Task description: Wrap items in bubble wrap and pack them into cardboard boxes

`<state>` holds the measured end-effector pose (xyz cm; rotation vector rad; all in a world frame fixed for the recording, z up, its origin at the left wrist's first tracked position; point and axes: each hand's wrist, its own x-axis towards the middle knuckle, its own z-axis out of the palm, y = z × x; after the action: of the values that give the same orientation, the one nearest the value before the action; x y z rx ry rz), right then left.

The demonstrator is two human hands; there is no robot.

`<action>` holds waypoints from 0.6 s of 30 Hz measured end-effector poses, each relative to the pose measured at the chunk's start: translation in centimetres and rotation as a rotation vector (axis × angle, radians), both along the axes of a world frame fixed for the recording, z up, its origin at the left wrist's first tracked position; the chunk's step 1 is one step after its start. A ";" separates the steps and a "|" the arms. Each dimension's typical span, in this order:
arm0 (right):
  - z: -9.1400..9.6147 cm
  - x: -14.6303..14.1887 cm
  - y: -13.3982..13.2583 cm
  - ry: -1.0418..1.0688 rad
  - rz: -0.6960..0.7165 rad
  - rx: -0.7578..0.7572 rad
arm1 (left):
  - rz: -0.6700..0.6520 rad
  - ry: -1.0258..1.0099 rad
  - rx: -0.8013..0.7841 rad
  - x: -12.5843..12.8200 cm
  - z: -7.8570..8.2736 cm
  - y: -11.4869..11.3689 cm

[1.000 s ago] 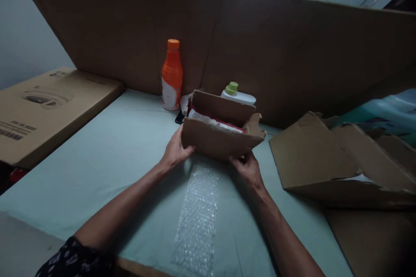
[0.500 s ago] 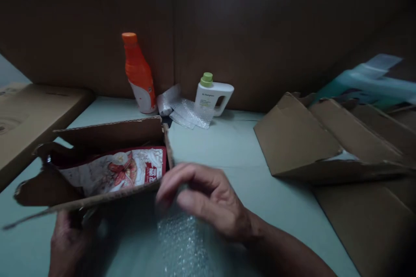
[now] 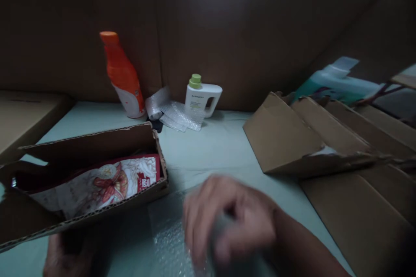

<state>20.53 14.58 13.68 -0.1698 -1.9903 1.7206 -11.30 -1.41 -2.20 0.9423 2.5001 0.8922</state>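
Observation:
My right hand (image 3: 227, 216) is smeared by motion over the lower middle of the table. Its fingers curl downward beside and over a sheet of bubble wrap (image 3: 173, 242). A blurred grey-green patch shows between thumb and fingers; I cannot make out whether it is a held thing. Below the near wall of an open cardboard box (image 3: 97, 136), my left hand (image 3: 60, 257) shows in part, its fingers lost in shadow. Inside that box lies a white and dark red printed packet (image 3: 112, 186) with a flower picture.
At the back stand an orange bottle (image 3: 125, 80), crumpled bubble wrap (image 3: 180, 114) and a white jug with a green cap (image 3: 195, 97). Cardboard boxes (image 3: 286, 134) are on the right, with a teal bottle (image 3: 338, 82) behind. A flat carton (image 3: 26, 114) lies left, and cardboard walls (image 3: 227, 30) rise behind.
My right hand has moved right and lower, away from the box corner. The view has shifted, so most things appear further left. More of the bubble wrap's far edge shows.

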 end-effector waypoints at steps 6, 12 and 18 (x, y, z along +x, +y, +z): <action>-5.2 3.4 14.9 -0.356 -1.176 -0.046 | 0.094 -0.059 0.052 2.4 1.7 1.4; -7.8 1.7 18.0 -0.291 -1.308 -0.061 | 0.071 -0.034 0.057 2.3 1.7 1.3; -6.4 10.5 4.0 -0.269 -1.391 -0.154 | 0.026 -0.078 0.175 1.9 2.4 2.1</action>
<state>31.06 18.63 7.33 -1.4751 -1.2097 0.8782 -9.38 0.66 0.17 0.9105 2.4040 1.1496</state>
